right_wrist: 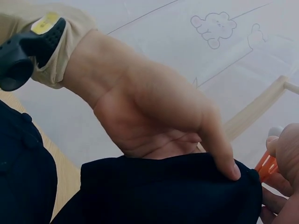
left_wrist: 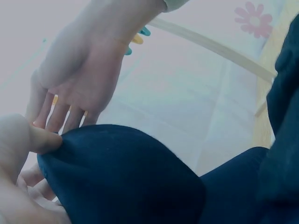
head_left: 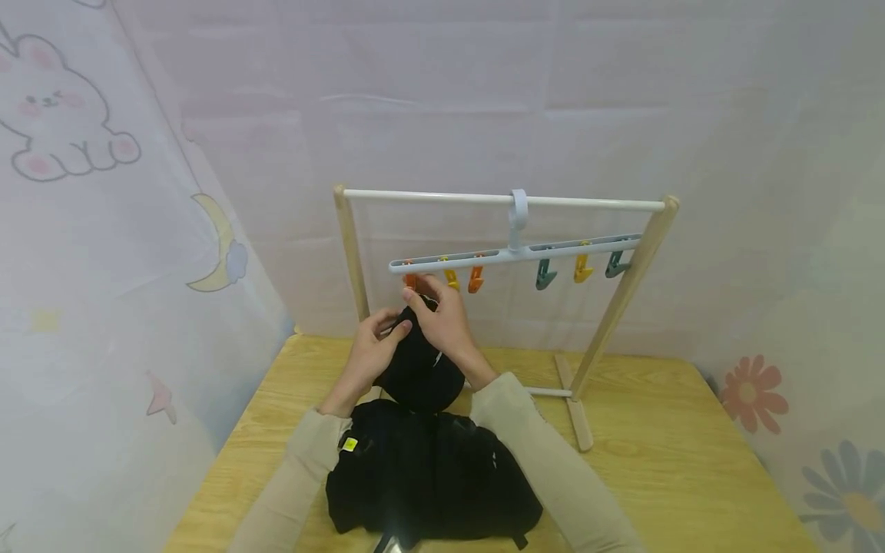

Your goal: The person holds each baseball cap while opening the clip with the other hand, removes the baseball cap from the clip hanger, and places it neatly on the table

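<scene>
A black cloth item (head_left: 422, 376) with a rounded lower part hangs below the left end of a light-blue clip hanger (head_left: 456, 261). My left hand (head_left: 369, 349) pinches its upper edge; the left thumb (right_wrist: 224, 158) lies over the cloth in the right wrist view. My right hand (head_left: 445, 319) is just under the hanger's end, where its thumb and fingers pinch an orange clip (right_wrist: 267, 165). Whether the cloth is inside the clip's jaws cannot be seen. In the left wrist view, the right hand (left_wrist: 86, 79) reaches behind the black cloth (left_wrist: 121, 172).
The hanger hooks over the white bar (head_left: 429, 197) of a wooden-legged rack (head_left: 622, 299). Other clips hang along it, including a yellow clip (head_left: 583, 269) and a green clip (head_left: 545, 275). More black cloth (head_left: 435, 484) lies on the wooden table (head_left: 664, 461) beneath my forearms.
</scene>
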`<action>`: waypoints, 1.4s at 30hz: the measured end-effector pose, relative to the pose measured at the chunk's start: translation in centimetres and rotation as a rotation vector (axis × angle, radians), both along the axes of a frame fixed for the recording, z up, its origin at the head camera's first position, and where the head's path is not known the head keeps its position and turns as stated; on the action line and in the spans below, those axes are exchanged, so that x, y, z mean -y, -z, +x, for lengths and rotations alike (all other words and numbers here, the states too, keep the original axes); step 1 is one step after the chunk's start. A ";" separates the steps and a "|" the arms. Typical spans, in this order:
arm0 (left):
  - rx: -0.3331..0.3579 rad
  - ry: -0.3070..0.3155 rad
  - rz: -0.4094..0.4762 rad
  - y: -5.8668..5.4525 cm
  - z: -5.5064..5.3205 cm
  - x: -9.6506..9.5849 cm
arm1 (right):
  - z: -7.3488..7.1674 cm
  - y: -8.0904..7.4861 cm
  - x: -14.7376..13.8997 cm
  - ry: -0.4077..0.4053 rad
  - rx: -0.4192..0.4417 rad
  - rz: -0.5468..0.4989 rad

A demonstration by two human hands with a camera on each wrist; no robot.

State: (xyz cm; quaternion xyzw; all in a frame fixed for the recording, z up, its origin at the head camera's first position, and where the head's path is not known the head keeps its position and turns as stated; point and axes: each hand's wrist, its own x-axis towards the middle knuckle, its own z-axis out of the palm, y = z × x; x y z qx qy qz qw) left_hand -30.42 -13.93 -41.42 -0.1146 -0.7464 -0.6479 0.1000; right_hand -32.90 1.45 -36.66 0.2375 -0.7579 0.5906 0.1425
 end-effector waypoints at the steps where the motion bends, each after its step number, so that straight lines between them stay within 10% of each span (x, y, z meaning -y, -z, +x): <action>1: 0.002 -0.002 0.009 -0.1 0.0 -0.1 | 0.0 0.0 0.0 0.002 -0.007 0.013; 24: 0.055 -0.011 0.272 -1.5 0.8 -2.0 | 1.3 3.5 -3.2 0.026 -0.026 0.236; 42: 0.085 -0.067 0.423 -2.0 2.1 -4.5 | 3.0 10.1 -10.5 0.226 0.148 0.129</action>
